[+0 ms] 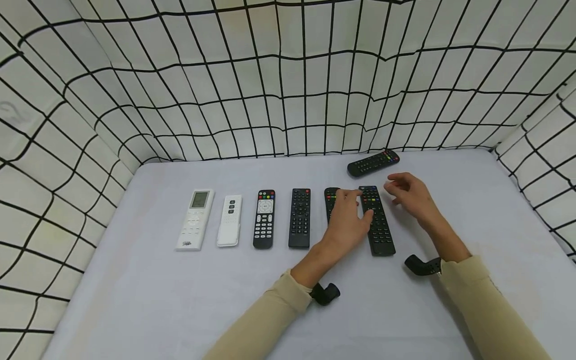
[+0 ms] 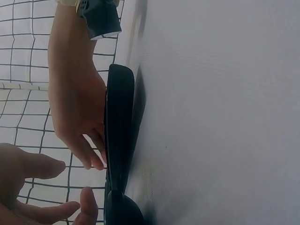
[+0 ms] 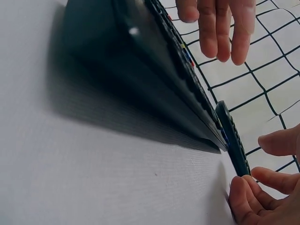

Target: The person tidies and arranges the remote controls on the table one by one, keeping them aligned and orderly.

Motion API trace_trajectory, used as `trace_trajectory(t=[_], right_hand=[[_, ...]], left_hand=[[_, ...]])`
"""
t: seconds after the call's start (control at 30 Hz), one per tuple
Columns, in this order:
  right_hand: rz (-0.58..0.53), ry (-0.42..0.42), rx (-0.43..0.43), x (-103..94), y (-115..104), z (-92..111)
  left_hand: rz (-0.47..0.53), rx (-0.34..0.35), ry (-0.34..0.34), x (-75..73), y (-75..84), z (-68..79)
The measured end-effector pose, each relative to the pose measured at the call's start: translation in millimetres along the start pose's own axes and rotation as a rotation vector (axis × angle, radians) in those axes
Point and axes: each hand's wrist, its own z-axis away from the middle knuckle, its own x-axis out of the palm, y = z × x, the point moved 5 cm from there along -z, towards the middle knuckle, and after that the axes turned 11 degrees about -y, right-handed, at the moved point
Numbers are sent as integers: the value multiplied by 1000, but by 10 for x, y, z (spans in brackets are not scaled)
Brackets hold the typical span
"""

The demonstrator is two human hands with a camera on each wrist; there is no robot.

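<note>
My left hand (image 1: pixel 347 217) hovers among the black remotes at the right of the row, fingers apart. It partly hides a black remote control (image 1: pixel 330 197) beneath it, and its thumb overlaps the long black remote (image 1: pixel 381 232) beside that. Off the long remote's top right side is my right hand (image 1: pixel 411 196), fingers loosely bent and holding nothing. Behind both hands a black remote (image 1: pixel 373 162) lies slanted. In the right wrist view, my right fingertips (image 3: pixel 243 180) overlap the end of that slanted remote (image 3: pixel 233 138). The left wrist view shows a black remote (image 2: pixel 119 117) edge-on near both hands.
Left along the row lie a white remote with a display (image 1: pixel 194 220), a smaller white remote (image 1: pixel 230 221), a black remote with white buttons (image 1: pixel 264 219) and a plain black remote (image 1: pixel 299 218). White walls with black netting (image 1: pixel 292 80) surround the white tabletop (image 1: pixel 157 300).
</note>
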Motion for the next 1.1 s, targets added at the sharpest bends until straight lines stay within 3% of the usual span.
trace_trajectory(t=[0.6,1.1], right_hand=[[-53,57,71,-69,54,-118],[-95,56,87,-205,126,-315]], left_hand=[[116,-58,39,-121,-91,-205],[126,-79,75,-168,-82,-385]])
